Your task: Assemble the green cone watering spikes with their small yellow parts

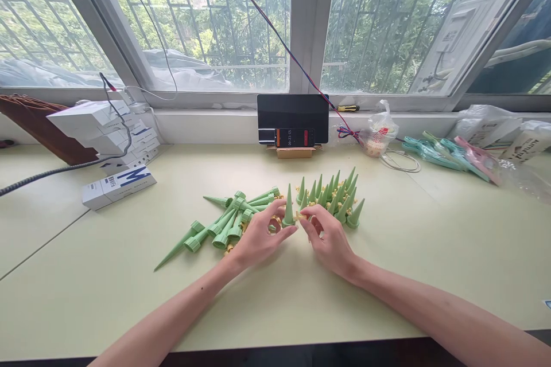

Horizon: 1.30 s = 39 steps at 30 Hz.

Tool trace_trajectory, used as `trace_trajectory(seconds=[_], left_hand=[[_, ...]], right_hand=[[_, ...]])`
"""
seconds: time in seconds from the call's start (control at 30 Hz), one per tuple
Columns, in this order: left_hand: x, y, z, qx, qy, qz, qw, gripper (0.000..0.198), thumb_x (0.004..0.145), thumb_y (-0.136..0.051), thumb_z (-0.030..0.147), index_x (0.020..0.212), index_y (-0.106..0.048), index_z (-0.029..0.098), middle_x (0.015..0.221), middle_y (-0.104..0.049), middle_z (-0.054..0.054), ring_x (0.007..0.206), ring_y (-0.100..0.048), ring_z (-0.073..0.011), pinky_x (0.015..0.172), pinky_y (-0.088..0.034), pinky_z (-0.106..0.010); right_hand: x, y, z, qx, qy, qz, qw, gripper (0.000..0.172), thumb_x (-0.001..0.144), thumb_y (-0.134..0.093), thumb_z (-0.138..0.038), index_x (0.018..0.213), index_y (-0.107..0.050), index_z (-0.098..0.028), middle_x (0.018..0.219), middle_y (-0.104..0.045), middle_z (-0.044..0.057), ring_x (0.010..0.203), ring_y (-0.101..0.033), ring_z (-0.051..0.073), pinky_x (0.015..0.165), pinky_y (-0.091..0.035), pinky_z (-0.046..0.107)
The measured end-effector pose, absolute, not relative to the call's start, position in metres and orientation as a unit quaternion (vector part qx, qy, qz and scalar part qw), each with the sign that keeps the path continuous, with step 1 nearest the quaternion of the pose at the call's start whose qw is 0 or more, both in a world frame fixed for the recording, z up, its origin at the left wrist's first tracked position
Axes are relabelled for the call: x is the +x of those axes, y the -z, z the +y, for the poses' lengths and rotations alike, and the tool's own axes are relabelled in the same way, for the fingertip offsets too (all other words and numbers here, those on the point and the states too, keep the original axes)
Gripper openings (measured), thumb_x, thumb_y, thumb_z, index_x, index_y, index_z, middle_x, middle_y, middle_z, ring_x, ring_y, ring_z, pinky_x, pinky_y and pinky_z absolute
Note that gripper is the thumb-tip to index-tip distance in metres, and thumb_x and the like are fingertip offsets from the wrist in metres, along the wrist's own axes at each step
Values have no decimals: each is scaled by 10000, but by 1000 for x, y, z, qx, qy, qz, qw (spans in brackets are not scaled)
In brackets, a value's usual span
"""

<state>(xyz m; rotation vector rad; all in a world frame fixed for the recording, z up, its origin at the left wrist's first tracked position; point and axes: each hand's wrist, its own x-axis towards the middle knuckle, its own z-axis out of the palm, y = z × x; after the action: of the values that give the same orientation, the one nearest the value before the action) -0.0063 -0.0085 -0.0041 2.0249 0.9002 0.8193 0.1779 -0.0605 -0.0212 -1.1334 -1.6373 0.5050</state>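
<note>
My left hand (262, 235) is closed on the base of a green cone spike (288, 209), which points upward at the middle of the table. Beside it, my right hand (329, 238) pinches a small yellow piece (300, 215) at the right of the spike's base. Several green spikes with ribbed caps (221, 226) lie in a loose pile to the left, with some yellow pieces partly hidden by my left hand. Behind my right hand, several upright green cones (340, 198) stand close together with yellow parts among them.
A phone (295, 137) leans on a black tablet (293, 112) by the window. White boxes (118, 186) are at the left. A knotted plastic bag (379, 135) and bundled teal and pink straps (451, 155) lie at the back right.
</note>
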Motion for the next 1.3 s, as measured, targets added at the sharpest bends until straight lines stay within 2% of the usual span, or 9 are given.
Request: trace_trajectory(seconds=[0.53, 0.87, 1.3], left_hand=[[-8, 5, -7, 794, -309, 361, 378, 442, 859, -664, 434, 1227, -513, 241, 1010, -637, -36, 707, -576, -127, 752, -541, -318], [-6, -1, -10, 794, -309, 340, 399, 337, 888, -622, 407, 1166, -538, 235, 941, -591, -16, 674, -542, -114, 732, -531, -299], [-5, 0, -10, 780, -326, 347, 406, 358, 886, -628, 419, 1174, -558, 218, 966, -594, -37, 743, -566, -133, 706, -535, -287]], right_hand=[[178, 21, -61, -479, -217, -674, 519, 175, 1007, -459, -307, 994, -591, -194, 816, -601, 20, 621, -527, 131, 575, -443, 262], [178, 20, -61, -483, -223, -668, 520, 192, 1008, -456, -330, 984, -591, -196, 824, -611, 28, 614, -536, 135, 572, -458, 269], [179, 21, -61, -484, -228, -666, 519, 177, 985, -506, -339, 1019, -595, -189, 762, -611, 13, 557, -532, 132, 536, -444, 275]])
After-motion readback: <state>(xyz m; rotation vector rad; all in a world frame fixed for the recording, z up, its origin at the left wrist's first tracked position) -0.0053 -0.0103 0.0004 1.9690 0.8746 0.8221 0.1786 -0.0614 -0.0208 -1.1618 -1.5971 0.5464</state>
